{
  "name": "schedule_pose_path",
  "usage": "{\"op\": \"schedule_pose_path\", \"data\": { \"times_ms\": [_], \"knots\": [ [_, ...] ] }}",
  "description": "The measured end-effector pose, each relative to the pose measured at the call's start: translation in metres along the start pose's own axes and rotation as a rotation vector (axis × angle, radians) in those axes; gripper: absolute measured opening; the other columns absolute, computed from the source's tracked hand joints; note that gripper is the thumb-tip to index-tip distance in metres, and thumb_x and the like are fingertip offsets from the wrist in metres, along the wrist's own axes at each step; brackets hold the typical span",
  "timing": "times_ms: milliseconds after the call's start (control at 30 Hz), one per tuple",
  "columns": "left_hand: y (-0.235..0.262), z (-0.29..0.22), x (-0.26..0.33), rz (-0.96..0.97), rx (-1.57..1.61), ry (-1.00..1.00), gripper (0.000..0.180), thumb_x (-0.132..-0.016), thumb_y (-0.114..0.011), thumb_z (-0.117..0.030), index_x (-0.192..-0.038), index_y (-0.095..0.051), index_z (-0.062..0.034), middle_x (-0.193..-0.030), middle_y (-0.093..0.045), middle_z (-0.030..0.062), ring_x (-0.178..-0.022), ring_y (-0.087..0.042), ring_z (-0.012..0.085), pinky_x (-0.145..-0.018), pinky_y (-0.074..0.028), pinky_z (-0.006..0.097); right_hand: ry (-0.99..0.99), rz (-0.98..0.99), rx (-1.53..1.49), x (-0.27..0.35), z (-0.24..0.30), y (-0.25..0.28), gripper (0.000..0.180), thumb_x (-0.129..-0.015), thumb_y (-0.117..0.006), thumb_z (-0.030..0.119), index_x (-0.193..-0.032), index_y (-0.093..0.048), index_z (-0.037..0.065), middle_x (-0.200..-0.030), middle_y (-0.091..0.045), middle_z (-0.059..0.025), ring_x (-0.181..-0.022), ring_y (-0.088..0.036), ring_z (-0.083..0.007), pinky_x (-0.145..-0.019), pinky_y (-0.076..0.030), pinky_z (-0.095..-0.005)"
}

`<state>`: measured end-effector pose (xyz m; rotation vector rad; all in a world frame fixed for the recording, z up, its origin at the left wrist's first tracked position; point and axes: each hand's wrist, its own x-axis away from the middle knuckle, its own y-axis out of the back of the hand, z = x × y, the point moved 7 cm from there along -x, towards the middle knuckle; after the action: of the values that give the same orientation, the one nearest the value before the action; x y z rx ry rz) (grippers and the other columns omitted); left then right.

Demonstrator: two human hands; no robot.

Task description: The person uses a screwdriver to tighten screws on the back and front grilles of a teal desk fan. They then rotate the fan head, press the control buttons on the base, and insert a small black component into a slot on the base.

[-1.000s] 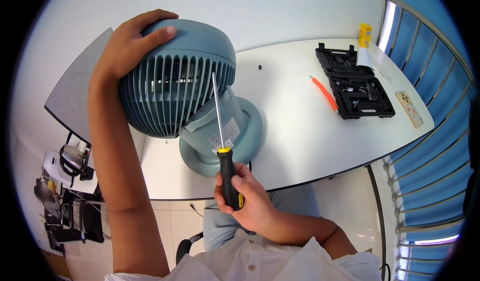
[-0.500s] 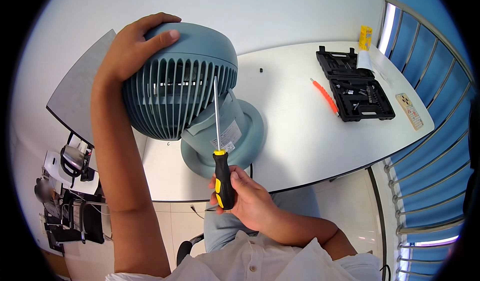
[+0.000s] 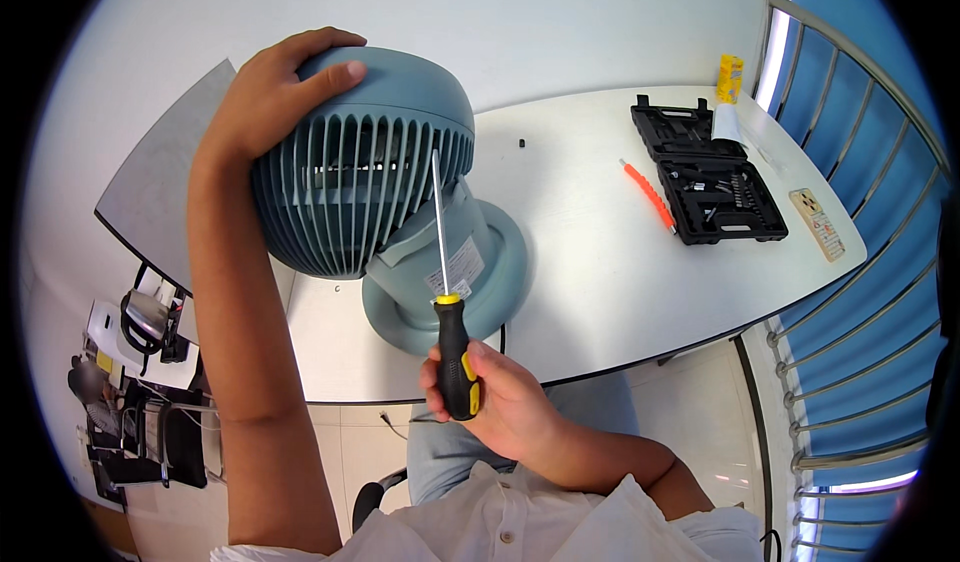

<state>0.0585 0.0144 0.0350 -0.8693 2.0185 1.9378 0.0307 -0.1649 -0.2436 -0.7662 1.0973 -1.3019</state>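
A grey-blue desk fan (image 3: 385, 87) stands on the white table, its slatted rear grille turned toward me. Draped over the top left of the fan head, my left hand (image 3: 275, 97) grips its casing with the fingers over the far side. My right hand (image 3: 510, 402) is wrapped round the black and yellow handle of a screwdriver (image 3: 455, 357). The long metal shaft points up and away, with its tip at the grille slats near the right side. Whether the tip sits in a screw is hidden. A pale label (image 3: 458, 267) shows on the fan's neck.
On the table (image 3: 590, 292) are an open black tool case (image 3: 735, 202), an orange flexible shaft (image 3: 648, 195), a beige remote control (image 3: 817, 224), a yellow box (image 3: 730, 79) and a small black piece (image 3: 522, 144). A metal railing (image 3: 860, 52) runs along the right. Behind at left, a person sits near chairs.
The screwdriver has turned in my right hand: its yellow patches moved from the handle's left side to its right. My left hand stays on the fan head.
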Motion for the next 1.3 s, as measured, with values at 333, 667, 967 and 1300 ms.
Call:
{"op": "schedule_pose_path", "data": {
  "times_ms": [333, 667, 967, 1300],
  "knots": [
    [0.002, 0.006, 0.005, -0.008, 0.030, -0.023, 0.051, -0.078, -0.063, -0.048, -0.113, -0.066, -0.0101, -0.105, -0.066, 0.0161, -0.097, -0.063, 0.0291, -0.089, -0.046, 0.037, -0.021, -0.230, 0.198, 0.004, 0.005, -0.002, 0.027, -0.100, -0.048, 0.032, -0.111, -0.042, 0.008, -0.093, -0.054, -0.0046, -0.076, -0.055, -0.0149, -0.062, -0.042, -0.0296],
    [0.003, 0.006, 0.005, -0.001, 0.056, -0.022, 0.052, -0.078, -0.064, -0.047, -0.114, -0.066, -0.0097, -0.108, -0.066, 0.0160, -0.100, -0.062, 0.0296, -0.091, -0.046, 0.037, -0.065, -0.021, 0.032, 0.003, -0.006, -0.012, 0.039, -0.101, -0.042, 0.040, -0.117, -0.050, 0.005, -0.102, -0.059, -0.0077, -0.078, -0.058, -0.0178, -0.070, -0.045, -0.0326],
    [0.002, 0.005, 0.006, 0.056, 0.058, -0.007, 0.052, -0.082, -0.063, -0.042, -0.117, -0.063, -0.0037, -0.111, -0.064, 0.0142, -0.105, -0.058, 0.0261, -0.095, -0.042, 0.035, -0.012, -0.133, 0.027, 0.006, 0.003, -0.010, 0.030, -0.097, -0.054, 0.031, -0.109, -0.043, 0.006, -0.095, -0.052, -0.0062, -0.073, -0.055, -0.0171, -0.057, -0.041, -0.0303],
    [0.003, 0.006, 0.005, 0.003, 0.041, -0.030, 0.052, -0.078, -0.063, -0.048, -0.113, -0.066, -0.0085, -0.107, -0.065, 0.0157, -0.098, -0.062, 0.0290, -0.090, -0.045, 0.036, -0.080, -0.202, 0.016, 0.000, -0.002, 0.005, 0.029, -0.099, -0.049, 0.034, -0.108, -0.051, 0.007, -0.101, -0.057, -0.0084, -0.084, -0.055, -0.0180, -0.071, -0.045, -0.0334]
  ]
}}
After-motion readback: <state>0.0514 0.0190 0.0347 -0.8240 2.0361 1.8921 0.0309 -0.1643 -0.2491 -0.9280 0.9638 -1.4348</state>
